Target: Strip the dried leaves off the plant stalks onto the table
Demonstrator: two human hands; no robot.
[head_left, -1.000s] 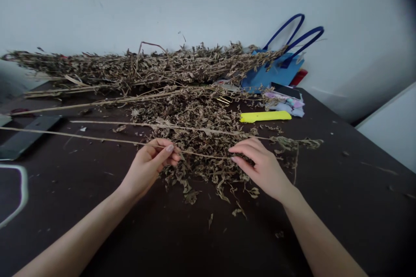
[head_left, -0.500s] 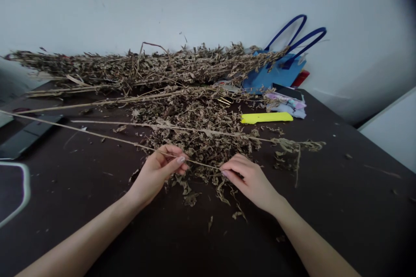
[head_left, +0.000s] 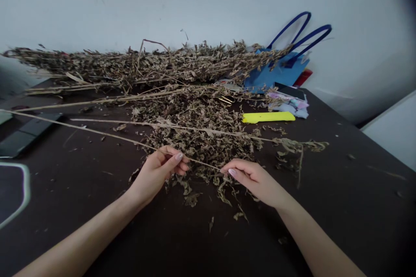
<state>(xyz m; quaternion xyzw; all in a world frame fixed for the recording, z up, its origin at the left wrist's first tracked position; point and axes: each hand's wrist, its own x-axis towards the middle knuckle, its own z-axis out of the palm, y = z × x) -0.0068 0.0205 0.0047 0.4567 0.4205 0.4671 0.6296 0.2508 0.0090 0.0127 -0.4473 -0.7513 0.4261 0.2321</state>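
Observation:
A long thin dried stem runs from the left edge toward the middle, bare along most of its length. My left hand pinches it between thumb and fingers, and my right hand grips its right end with the fingertips. Beneath and behind both hands lies a loose pile of dried leaves. Another stem rests across the pile, with a leafy tip at the right. Some crumpled leaves are scattered just below my hands.
A long heap of dried plants lies along the wall. At the right are a blue bag, a yellow tool and a phone on a cloth. A dark flat device lies left, near a white-rimmed object.
The thumb and fingers of my right hand have shifted a little on the stem's end. My left hand has hardly moved and still holds the stem.

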